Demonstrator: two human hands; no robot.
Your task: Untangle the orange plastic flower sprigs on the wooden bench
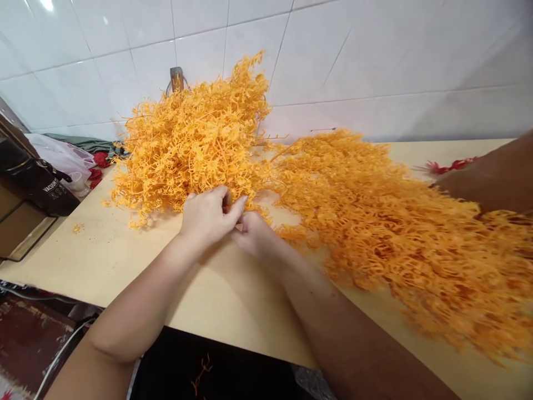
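A bushy bunch of orange dried-looking sprigs (191,139) rises at the left of centre, near the tiled wall. At its lower right edge, my left hand (210,214) has its fingers curled into the sprigs, with the thumb pointing right. Touching it, my right hand (254,230) is closed with the fingertips pinched together; what lies between them is too small to make out. A second, wider heap of orange sprigs (375,222) spreads from the centre to the right edge, beside my right forearm.
The pale table (95,266) meets a white tiled wall. At the left are a black vacuum flask (37,178), a cardboard box (20,222), a plastic bag (62,155) and red pieces (100,159). Another person's arm (491,178) reaches in at the right, near a red piece (449,165).
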